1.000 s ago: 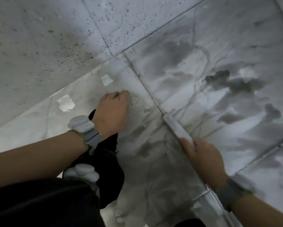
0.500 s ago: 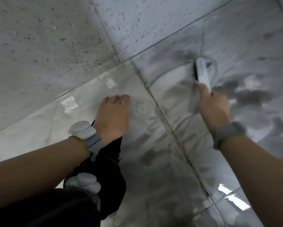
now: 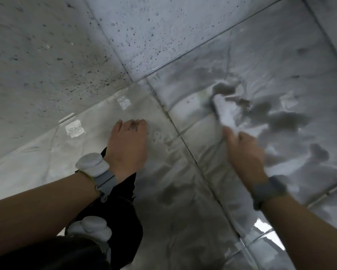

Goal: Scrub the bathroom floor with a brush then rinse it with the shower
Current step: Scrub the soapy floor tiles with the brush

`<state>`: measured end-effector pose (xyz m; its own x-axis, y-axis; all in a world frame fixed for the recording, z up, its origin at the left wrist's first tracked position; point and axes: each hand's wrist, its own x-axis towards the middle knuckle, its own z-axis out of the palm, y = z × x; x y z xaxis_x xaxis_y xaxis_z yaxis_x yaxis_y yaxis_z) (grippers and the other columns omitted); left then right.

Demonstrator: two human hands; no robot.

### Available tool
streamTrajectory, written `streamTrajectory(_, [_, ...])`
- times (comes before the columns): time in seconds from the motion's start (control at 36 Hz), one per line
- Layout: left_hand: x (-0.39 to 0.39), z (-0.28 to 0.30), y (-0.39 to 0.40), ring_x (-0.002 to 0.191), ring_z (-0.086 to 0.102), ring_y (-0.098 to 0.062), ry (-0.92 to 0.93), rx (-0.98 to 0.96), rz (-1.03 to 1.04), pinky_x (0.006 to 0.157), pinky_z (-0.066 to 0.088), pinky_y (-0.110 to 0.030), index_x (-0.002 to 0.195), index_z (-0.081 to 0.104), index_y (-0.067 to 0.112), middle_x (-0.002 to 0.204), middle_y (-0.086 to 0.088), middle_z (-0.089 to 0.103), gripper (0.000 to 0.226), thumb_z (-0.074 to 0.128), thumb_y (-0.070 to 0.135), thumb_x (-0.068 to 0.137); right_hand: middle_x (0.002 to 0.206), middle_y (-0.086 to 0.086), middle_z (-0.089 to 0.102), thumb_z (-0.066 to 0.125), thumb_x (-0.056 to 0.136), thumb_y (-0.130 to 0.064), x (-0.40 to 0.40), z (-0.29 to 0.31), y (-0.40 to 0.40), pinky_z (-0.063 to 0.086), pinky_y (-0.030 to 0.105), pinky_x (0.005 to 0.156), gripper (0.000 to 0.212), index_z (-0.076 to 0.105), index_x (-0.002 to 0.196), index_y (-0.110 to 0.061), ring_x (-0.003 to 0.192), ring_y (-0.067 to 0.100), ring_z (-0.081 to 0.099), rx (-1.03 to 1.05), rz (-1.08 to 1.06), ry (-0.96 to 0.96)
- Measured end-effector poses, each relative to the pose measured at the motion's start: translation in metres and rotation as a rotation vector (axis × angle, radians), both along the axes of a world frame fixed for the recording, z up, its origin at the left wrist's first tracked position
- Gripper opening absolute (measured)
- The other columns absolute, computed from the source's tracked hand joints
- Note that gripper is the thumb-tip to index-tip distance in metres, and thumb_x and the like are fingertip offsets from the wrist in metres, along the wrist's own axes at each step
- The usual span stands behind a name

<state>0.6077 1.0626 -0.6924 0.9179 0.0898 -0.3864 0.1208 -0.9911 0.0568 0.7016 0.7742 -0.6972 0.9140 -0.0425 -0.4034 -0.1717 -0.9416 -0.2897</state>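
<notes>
Scrubbing is under way and, judging by the floor, nowhere near finished. At the left the speckled wall tiles (image 3: 52,55) meet a glossy floor tile (image 3: 52,151) carrying two small pale patches; whether this tile has been worked yet cannot be told. The left hand (image 3: 127,148), with a pale sensor band on its wrist, presses on that tile beside a dark trouser leg — its fingers curl under at the tips and hold nothing, bracing the body. Right of the dark grout line (image 3: 185,141), the marbled floor tile (image 3: 280,61) shows grey smears and pale streaks of lather, so this patch is mid-scrub. The right hand (image 3: 243,152) grips the handle of the white scrubbing brush (image 3: 224,110), whose head lies blurred on that tile, well out from the wall. No shower head or running water is in view, so rinsing looks not yet begun, and the tiles toward the lower right look unworked. Against the picture half a second ago, the left hand lies in the same spot, while the brush has been drawn back toward the body and slightly leftward, and a second ago it lay along the grout line.
</notes>
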Motion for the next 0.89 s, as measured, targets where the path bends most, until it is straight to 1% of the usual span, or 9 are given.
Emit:
streamTrajectory(0.17, [-0.001, -0.001, 0.002, 0.122, 0.06, -0.04, 0.014, -0.01, 0.0, 0.112, 0.038, -0.057, 0.136, 0.055, -0.006, 0.124, -0.023, 0.067, 0.069, 0.041, 0.013, 0.071, 0.076, 0.01, 0.064, 0.029, 0.095, -0.074, -0.03, -0.02, 0.008, 0.047, 0.039, 0.064, 0.063, 0.055, 0.078, -0.019, 0.073, 0.033, 0.061, -0.106, 0.357, -0.06])
streamTrajectory(0.22, [-0.002, -0.002, 0.004, 0.122, 0.06, -0.04, 0.018, -0.013, 0.005, 0.112, 0.038, -0.057, 0.136, 0.055, -0.005, 0.124, -0.022, 0.068, 0.069, 0.04, 0.013, 0.072, 0.092, 0.018, 0.065, 0.012, 0.096, -0.075, 0.005, -0.026, -0.015, 0.05, 0.044, 0.077, 0.08, 0.065, 0.098, -0.015, 0.089, 0.04, 0.063, -0.213, 0.222, -0.048])
streamTrajectory(0.28, [-0.001, -0.001, 0.005, 0.123, 0.059, -0.039, 0.037, -0.011, 0.003, 0.113, 0.036, -0.056, 0.137, 0.053, -0.004, 0.126, -0.021, 0.067, 0.068, 0.039, 0.016, 0.074, 0.095, 0.02, 0.064, 0.028, 0.097, -0.073, 0.035, -0.02, -0.028, 0.048, 0.043, 0.08, 0.075, 0.066, 0.101, -0.008, 0.091, 0.041, 0.061, -0.088, -0.156, 0.008])
streamTrajectory(0.33, [0.0, 0.001, 0.003, 0.124, 0.059, -0.039, 0.042, -0.01, -0.003, 0.113, 0.036, -0.056, 0.137, 0.053, -0.004, 0.126, -0.02, 0.067, 0.068, 0.039, 0.017, 0.074, 0.095, 0.022, 0.067, 0.039, 0.096, -0.07, 0.042, -0.011, -0.023, 0.05, 0.045, 0.08, 0.071, 0.066, 0.095, -0.005, 0.092, 0.043, 0.064, 0.012, -0.24, -0.01])
streamTrajectory(0.5, [0.001, -0.002, 0.002, 0.126, 0.057, -0.039, 0.046, -0.009, 0.009, 0.115, 0.033, -0.055, 0.138, 0.052, -0.004, 0.129, -0.021, 0.065, 0.07, 0.038, 0.015, 0.072, 0.081, 0.013, 0.067, 0.019, 0.088, -0.079, -0.032, -0.008, 0.031, 0.047, 0.041, 0.069, 0.068, 0.052, 0.076, -0.021, 0.082, 0.036, 0.064, -0.078, 0.403, -0.074])
streamTrajectory(0.58, [-0.001, -0.003, 0.003, 0.128, 0.056, -0.038, 0.042, 0.006, 0.004, 0.115, 0.032, -0.055, 0.14, 0.051, -0.004, 0.132, -0.021, 0.064, 0.071, 0.038, 0.016, 0.074, 0.098, 0.022, 0.067, 0.005, 0.09, -0.08, 0.018, -0.015, 0.01, 0.05, 0.046, 0.082, 0.093, 0.066, 0.099, -0.011, 0.097, 0.043, 0.064, -0.124, 0.178, 0.008])
streamTrajectory(0.69, [0.0, 0.001, -0.002, 0.136, 0.048, -0.034, 0.094, 0.034, 0.009, 0.119, 0.025, -0.05, 0.149, 0.041, 0.0, 0.145, -0.017, 0.056, 0.073, 0.03, 0.019, 0.079, 0.12, 0.027, 0.064, 0.033, 0.103, -0.062, 0.053, -0.004, 0.011, 0.045, 0.044, 0.096, 0.069, 0.066, 0.121, -0.004, 0.114, 0.044, 0.059, 0.039, -0.23, 0.115])
streamTrajectory(0.81, [0.002, -0.001, -0.007, 0.133, 0.051, -0.037, 0.094, 0.03, 0.019, 0.118, 0.029, -0.054, 0.144, 0.045, -0.002, 0.139, -0.02, 0.059, 0.071, 0.033, 0.017, 0.077, 0.085, 0.012, 0.067, 0.04, 0.095, -0.07, -0.026, 0.001, 0.042, 0.049, 0.04, 0.073, 0.059, 0.061, 0.082, -0.017, 0.087, 0.034, 0.063, -0.015, 0.204, -0.017])
streamTrajectory(0.89, [0.001, -0.001, -0.004, 0.134, 0.049, -0.038, 0.108, 0.04, 0.013, 0.118, 0.028, -0.055, 0.145, 0.044, -0.002, 0.14, -0.02, 0.058, 0.074, 0.033, 0.019, 0.075, 0.076, 0.005, 0.061, 0.026, 0.091, -0.076, -0.028, -0.004, 0.011, 0.051, 0.041, 0.068, 0.063, 0.056, 0.08, -0.021, 0.075, 0.029, 0.06, -0.06, 0.298, -0.033])
